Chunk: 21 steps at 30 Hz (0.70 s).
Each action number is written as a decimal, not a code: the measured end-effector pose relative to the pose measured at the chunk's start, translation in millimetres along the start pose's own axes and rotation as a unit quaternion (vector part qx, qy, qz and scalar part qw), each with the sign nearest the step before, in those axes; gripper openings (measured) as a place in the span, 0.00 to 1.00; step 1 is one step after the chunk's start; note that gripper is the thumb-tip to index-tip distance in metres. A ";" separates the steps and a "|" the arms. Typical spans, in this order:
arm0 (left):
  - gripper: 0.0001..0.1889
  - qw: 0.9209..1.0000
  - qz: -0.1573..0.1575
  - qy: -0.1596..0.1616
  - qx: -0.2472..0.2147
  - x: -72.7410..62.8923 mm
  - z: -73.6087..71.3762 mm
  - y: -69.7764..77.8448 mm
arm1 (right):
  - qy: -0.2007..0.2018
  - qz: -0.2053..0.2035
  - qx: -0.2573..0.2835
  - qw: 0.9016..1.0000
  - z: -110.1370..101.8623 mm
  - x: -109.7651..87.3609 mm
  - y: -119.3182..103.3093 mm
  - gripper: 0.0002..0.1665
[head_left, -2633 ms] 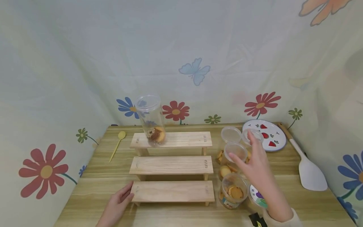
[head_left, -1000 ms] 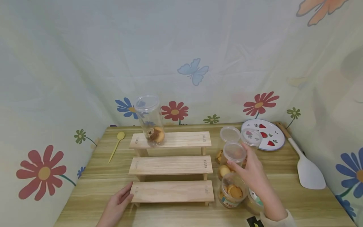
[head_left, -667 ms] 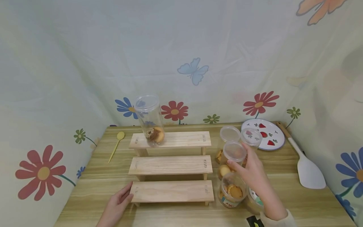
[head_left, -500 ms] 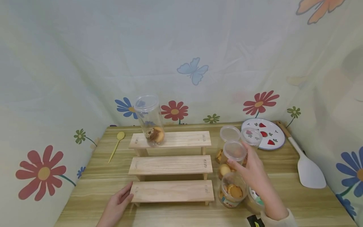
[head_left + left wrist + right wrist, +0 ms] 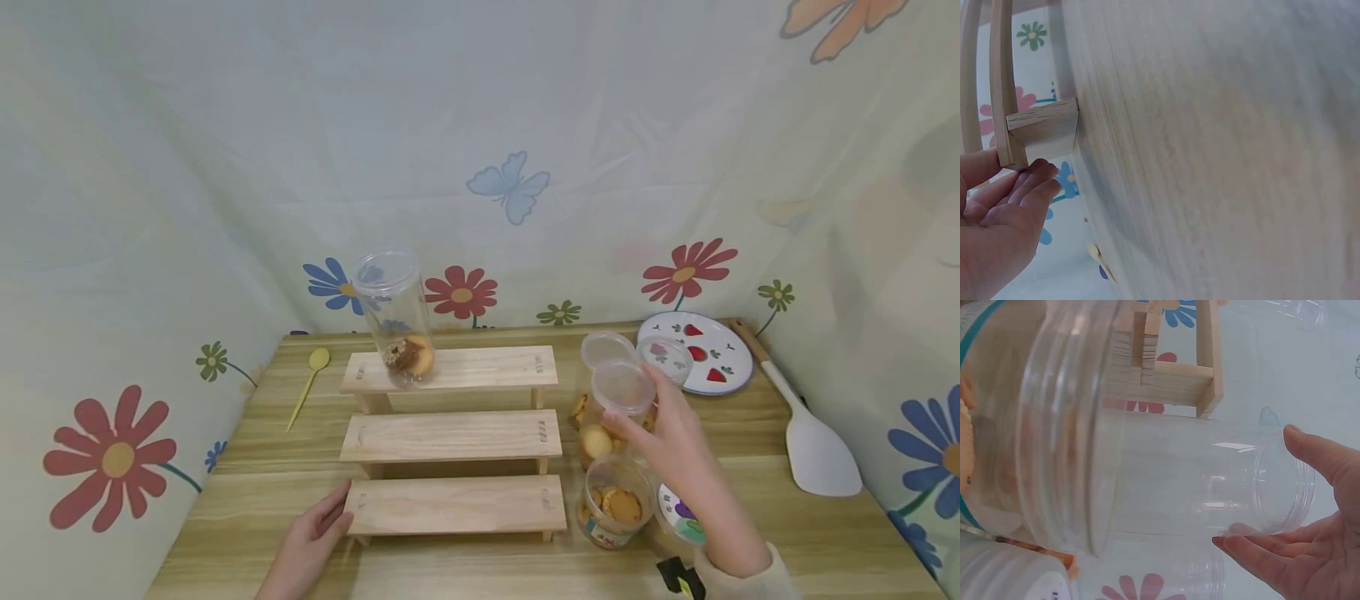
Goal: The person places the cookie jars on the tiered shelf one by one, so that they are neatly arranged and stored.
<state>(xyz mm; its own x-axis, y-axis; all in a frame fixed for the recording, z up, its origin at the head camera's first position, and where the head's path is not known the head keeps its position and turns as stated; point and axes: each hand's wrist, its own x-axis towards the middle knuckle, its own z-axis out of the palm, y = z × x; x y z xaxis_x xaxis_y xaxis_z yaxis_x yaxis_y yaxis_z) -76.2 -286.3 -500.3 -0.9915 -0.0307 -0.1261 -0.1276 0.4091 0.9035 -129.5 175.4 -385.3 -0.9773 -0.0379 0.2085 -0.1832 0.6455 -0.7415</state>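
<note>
In the head view my right hand (image 5: 678, 437) grips a tall clear cookie jar (image 5: 622, 390) near its lid, the thumb on one side and the fingers on the other. The right wrist view shows the same hand (image 5: 1316, 531) around the jar's lidded end (image 5: 1266, 481). My left hand (image 5: 309, 537) holds the left end of the lowest step of a wooden stepped rack (image 5: 456, 504); in the left wrist view the step's end (image 5: 1013, 153) lies between thumb and fingers. Another tall jar (image 5: 396, 333) with a few cookies stands on the top step.
Two more tall jars, one with a clear lid (image 5: 607, 350), stand behind the held one. A short cookie jar (image 5: 615, 504) and a jar with a printed lid (image 5: 681, 512) are in front. A patterned plate (image 5: 731, 350), a spatula (image 5: 821, 454) and a yellow spoon (image 5: 309, 387) lie around.
My right hand came down onto the tall jar and took hold of it. Within the last half second the jar has risen slightly. My left hand has stayed at the rack's end.
</note>
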 end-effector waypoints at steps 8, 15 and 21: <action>0.25 1.000 -0.010 -0.008 -0.003 2.1 -0.2 -1.1 | 0.010 -0.027 -0.007 1.000 -7.2 0.7 -11.8 0.52; 0.25 1.000 -0.008 -0.008 -0.005 2.4 -0.2 -2.1 | 0.012 -0.044 -0.002 0.999 -14.1 2.3 -19.9 0.52; 0.25 1.000 -0.002 -0.008 -0.002 2.0 0.1 -2.2 | 0.028 -0.061 -0.006 0.998 -19.1 3.3 -26.7 0.51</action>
<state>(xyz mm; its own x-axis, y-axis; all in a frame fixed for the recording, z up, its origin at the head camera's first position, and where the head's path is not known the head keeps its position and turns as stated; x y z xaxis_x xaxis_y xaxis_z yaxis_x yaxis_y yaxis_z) -77.9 -287.2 -502.6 -0.9904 -0.0171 -0.1371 -0.1322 0.4061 0.9042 -125.8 172.6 -352.7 -0.9400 -0.0749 0.3328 -0.2997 0.6476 -0.7006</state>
